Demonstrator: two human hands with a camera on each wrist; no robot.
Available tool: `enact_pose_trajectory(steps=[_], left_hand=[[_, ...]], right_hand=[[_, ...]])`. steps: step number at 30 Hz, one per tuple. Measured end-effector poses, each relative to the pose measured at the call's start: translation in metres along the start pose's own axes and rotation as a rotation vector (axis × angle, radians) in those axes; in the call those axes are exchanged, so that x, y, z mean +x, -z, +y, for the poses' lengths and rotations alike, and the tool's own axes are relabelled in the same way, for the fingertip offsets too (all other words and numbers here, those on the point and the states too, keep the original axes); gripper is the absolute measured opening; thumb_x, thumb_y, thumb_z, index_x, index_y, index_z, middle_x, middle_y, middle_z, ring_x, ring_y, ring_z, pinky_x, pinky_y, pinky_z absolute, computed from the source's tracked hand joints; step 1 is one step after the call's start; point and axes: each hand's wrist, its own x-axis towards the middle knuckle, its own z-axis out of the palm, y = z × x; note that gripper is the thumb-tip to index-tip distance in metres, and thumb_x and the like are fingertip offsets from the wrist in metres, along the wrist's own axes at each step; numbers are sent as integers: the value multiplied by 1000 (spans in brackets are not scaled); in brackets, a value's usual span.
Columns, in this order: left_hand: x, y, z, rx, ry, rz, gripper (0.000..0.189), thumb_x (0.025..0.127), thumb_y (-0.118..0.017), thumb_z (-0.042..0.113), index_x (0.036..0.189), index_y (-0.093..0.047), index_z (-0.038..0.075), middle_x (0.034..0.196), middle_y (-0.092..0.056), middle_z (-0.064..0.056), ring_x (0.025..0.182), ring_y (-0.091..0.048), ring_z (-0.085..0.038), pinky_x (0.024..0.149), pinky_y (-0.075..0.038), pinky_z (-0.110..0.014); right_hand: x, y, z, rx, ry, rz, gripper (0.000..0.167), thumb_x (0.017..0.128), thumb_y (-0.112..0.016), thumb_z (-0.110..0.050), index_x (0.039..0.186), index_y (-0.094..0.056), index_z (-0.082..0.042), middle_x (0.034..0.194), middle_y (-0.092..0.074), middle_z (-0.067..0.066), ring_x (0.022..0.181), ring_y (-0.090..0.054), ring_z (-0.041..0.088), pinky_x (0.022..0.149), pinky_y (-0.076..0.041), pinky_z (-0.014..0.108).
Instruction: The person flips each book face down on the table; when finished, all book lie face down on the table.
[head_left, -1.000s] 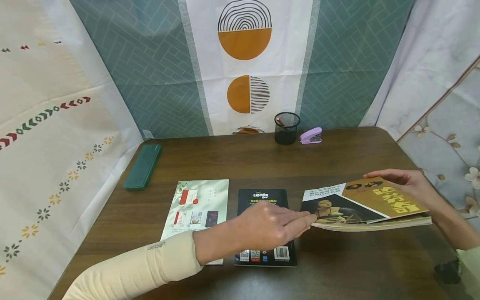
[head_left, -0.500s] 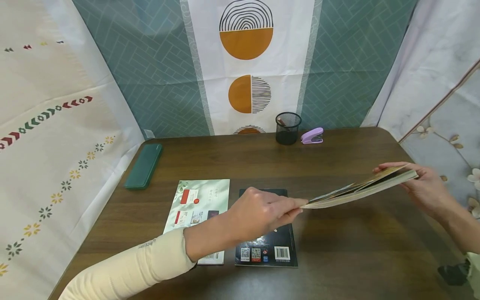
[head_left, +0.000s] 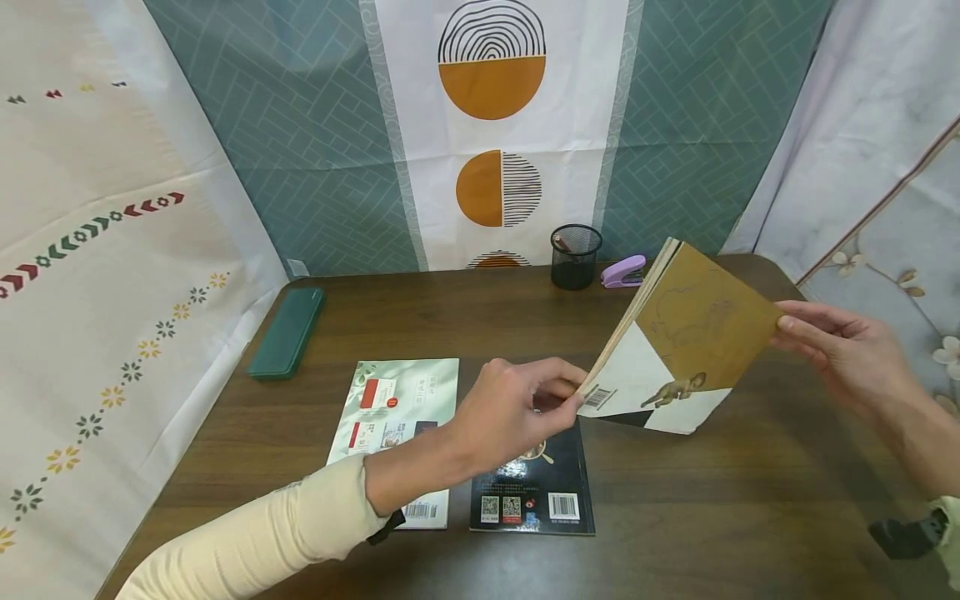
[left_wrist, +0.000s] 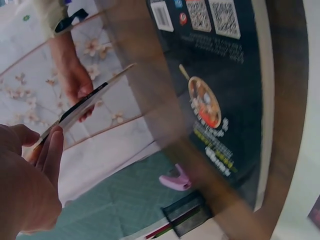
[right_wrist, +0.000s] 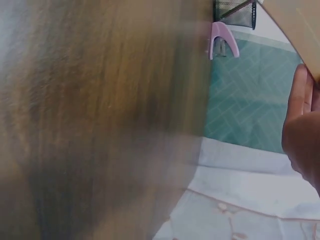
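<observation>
A magazine-like book [head_left: 697, 333] is held up tilted above the right side of the table, its ochre and white back cover facing the head camera. My left hand [head_left: 502, 417] pinches its lower left corner by the spine, next to the barcode. At the opposite corner, my right hand [head_left: 847, 354] grips the edge between thumb and fingers. The left wrist view shows the book [left_wrist: 95, 95] nearly edge-on between both hands. Below my left hand lies a black book [head_left: 558, 483], partly covered by it. A pale green book [head_left: 423, 387] lies to its left, overlapped by my forearm.
A black mesh pen holder [head_left: 573, 271] and a lilac stapler [head_left: 621, 272] stand at the table's back edge. On the far left lies a green case [head_left: 287, 333]. Fabric hangings [head_left: 315, 167] surround the wooden table [head_left: 420, 312].
The book has turned over in my hands, from its front cover through edge-on to its back cover. My right hand has risen slightly; the two books on the table stayed put.
</observation>
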Motion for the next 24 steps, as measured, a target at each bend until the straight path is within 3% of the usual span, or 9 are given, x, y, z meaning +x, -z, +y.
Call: enact_pose_trajectory(steps=[8,13,19,24], left_hand=[[-7,-8,-7,-138,247,-17,13,96,-74,-1,109,-76,4,100,-82,-5,88,-73,5,81,-59,-20],[-12,-13,-12,-176,370,-26,12,98,-73,0,109,-76,5,101,-82,-4,83,-76,-5,74,-59,-22],[-17,-22,-21,-278,544,-46,10,101,-73,7,111,-76,5,99,-81,-4,76,-77,-24,55,-51,-21],[-21,-33,-25,-351,615,-64,9,101,-75,9,107,-77,4,93,-81,-4,77,-78,-28,67,-61,-24]], right_hand=[[4,-7,-4,16,-5,16,20,97,-74,1,114,-82,-5,103,-81,-2,87,-76,11,80,-59,19],[6,-12,-8,-20,-33,34,20,95,-78,-1,113,-83,-8,103,-80,-5,89,-75,7,80,-59,18],[10,-18,-9,-157,-61,80,20,92,-83,-10,112,-84,-14,100,-79,-12,88,-73,3,78,-57,13],[15,-22,-10,-370,-111,102,22,93,-84,-25,114,-84,-24,99,-77,-20,92,-71,-3,79,-55,10]])
